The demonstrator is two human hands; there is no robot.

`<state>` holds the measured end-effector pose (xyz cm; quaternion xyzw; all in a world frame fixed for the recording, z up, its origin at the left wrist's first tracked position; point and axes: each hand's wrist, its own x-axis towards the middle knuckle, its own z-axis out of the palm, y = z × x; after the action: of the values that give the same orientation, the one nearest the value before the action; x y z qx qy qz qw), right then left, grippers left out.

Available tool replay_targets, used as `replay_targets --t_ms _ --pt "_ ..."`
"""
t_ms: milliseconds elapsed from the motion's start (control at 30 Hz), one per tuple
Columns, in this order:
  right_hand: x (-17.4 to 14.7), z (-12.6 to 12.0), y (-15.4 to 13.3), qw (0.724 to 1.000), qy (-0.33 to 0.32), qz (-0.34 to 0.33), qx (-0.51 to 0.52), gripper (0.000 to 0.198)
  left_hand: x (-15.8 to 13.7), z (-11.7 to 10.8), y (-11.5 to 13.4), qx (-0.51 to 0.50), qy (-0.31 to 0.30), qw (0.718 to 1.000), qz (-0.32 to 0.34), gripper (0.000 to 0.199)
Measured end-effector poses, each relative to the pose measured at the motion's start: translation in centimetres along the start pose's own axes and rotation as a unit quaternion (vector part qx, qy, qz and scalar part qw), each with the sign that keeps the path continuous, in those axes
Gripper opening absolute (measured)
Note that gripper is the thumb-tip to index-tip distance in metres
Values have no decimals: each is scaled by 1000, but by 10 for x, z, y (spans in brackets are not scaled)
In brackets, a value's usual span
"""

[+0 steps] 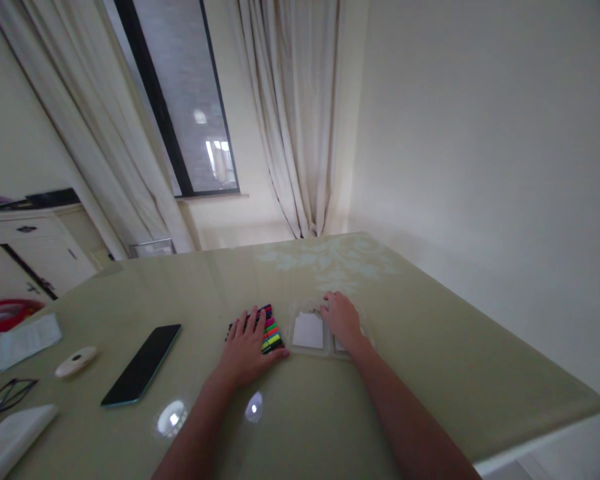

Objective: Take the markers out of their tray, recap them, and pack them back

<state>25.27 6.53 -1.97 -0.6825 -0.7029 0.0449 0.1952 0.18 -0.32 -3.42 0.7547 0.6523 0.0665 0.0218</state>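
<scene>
My left hand [247, 351] lies flat with its fingers spread over a row of coloured marker pens [273, 335], which have dark ends and pink, green, orange and yellow bodies. Just to the right of the pens is a clear plastic case [326, 349] with compartments. A white card or paper piece [309, 331] fills its left compartment; another pale piece shows partly in the right one. Over that right side rests my right hand [343, 318], fingers loosely bent and apart near the far edge. The hand hides part of the case, and no held object shows.
Left of my arm lies a black phone [143, 365]. Beyond it are a white oval object [76, 361], a face mask [27, 340], glasses [7, 397] and a white block-like object [17, 437]. The pale green table [430, 373] meets a wall at the right.
</scene>
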Motion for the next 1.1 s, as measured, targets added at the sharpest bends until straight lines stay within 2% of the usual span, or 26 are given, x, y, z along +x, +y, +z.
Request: replay_targets --t_ms 100,200,300,367,433,567,700,800,900,967,1033,1100 --pt "0 0 0 1000 -7 -16 24 26 2 0 -12 -1 13 999 -33 111" --pt "1 1 2 998 -14 -36 47 31 1 -5 -18 -21 50 998 -20 100" --pt "3 1 6 997 -22 -46 61 33 1 -13 -19 -69 78 994 36 64" --pt "5 1 8 996 -26 -52 70 33 1 -18 -17 -99 69 990 73 35" --pt "6 2 10 995 -26 -59 76 31 0 -22 -14 -116 55 987 96 18" --pt "5 3 8 992 -33 -82 91 24 -4 -25 -8 -129 57 985 102 11" --pt "4 3 4 987 -51 -110 109 22 -3 -29 -3 -184 95 973 103 16" --pt "2 1 3 986 -62 -113 111 25 0 -35 -1 -316 120 940 56 26" --pt "0 -1 1 987 -52 -120 93 27 3 -38 2 -478 96 873 -4 38" --pt "-2 -2 -3 987 -21 -131 89 26 4 -38 4 -550 84 831 -16 44" --pt "-6 -5 -10 982 12 -135 129 22 5 -36 8 -595 85 799 -25 49" --pt "-10 -7 -21 964 12 -138 225 18 5 -34 12 -627 86 773 -43 51"
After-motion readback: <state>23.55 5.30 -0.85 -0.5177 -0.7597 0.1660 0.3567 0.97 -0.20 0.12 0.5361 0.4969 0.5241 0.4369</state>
